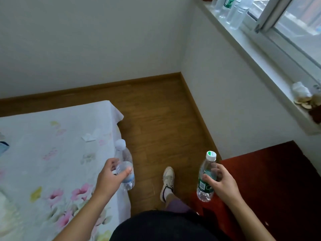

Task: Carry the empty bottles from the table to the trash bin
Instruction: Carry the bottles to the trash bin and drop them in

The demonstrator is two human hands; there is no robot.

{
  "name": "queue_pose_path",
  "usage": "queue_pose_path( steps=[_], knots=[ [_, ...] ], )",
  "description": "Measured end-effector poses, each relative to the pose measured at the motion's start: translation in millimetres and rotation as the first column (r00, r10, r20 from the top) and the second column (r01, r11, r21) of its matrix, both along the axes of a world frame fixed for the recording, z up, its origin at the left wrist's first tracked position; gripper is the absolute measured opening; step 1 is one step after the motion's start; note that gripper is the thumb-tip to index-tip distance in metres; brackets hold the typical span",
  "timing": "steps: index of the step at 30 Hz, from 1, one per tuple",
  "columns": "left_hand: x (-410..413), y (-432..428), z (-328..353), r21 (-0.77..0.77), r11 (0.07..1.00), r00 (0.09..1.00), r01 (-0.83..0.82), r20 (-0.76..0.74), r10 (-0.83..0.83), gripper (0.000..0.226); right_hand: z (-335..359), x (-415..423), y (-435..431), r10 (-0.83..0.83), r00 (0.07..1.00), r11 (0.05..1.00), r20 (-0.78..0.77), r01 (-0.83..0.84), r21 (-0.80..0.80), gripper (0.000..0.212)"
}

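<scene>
My left hand (111, 176) grips a clear plastic bottle with a white cap (125, 159) around its middle, held upright over the edge of the bed. My right hand (220, 181) grips a clear bottle with a green label and a white-and-green cap (205, 185), upright above the dark red table. Both bottles look empty. No trash bin is in view.
A bed with a white flowered sheet (52, 153) fills the left. A dark red table (271, 180) stands at the lower right. Wooden floor (156, 119) runs ahead to the room's corner. Several clear bottles (231, 9) stand on the window sill (260, 54). My foot (167, 181) is forward.
</scene>
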State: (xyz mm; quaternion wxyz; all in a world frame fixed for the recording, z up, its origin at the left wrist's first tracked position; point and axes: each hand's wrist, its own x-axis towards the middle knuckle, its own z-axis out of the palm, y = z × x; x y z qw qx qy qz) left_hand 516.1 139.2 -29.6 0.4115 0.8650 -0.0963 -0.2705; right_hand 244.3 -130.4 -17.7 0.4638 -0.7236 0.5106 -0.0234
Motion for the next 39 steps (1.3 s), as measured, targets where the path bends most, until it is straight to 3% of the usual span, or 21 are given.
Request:
queue_pose_path(
  steps=[9, 13, 18, 23, 25, 29, 34, 39],
  knots=[
    [101, -60, -16, 0.187, 0.971, 0.987, -0.147, -0.030, 0.155, 0.056, -14, 139, -105, 0.052, 0.999, 0.996, -0.002, -0.052, 0.071, 0.054],
    [133, -65, -20, 0.221, 0.931, 0.952, -0.290, -0.033, 0.304, 0.055, -7, 230, -146, 0.203, 0.978, 0.971, 0.045, -0.207, 0.119, 0.057],
    [166, -60, -24, 0.222, 0.853, 0.861, -0.473, -0.087, 0.500, 0.053, 2, 349, -186, 0.391, 0.916, 0.912, 0.086, -0.399, 0.100, 0.088],
    [226, -66, -38, 0.242, 0.789, 0.787, -0.565, -0.129, 0.603, 0.071, 6, 461, -220, 0.480, 0.872, 0.874, 0.091, -0.485, 0.035, 0.088],
    [264, -74, -48, 0.251, 0.785, 0.781, -0.566, -0.142, 0.608, 0.076, 2, 498, -235, 0.488, 0.870, 0.872, 0.062, -0.490, 0.010, 0.093],
    [351, -111, -54, 0.220, 0.824, 0.812, -0.523, -0.164, 0.560, 0.084, -5, 547, -265, 0.461, 0.887, 0.887, -0.020, -0.462, -0.020, 0.078],
    [464, -186, -34, 0.153, 0.896, 0.885, -0.418, -0.154, 0.439, 0.057, -12, 579, -305, 0.380, 0.920, 0.923, -0.091, -0.384, -0.032, 0.069],
    [558, -249, -15, 0.052, 0.936, 0.928, -0.347, -0.125, 0.351, 0.051, -24, 620, -345, 0.354, 0.916, 0.929, -0.188, -0.367, -0.038, 0.062]
  ],
)
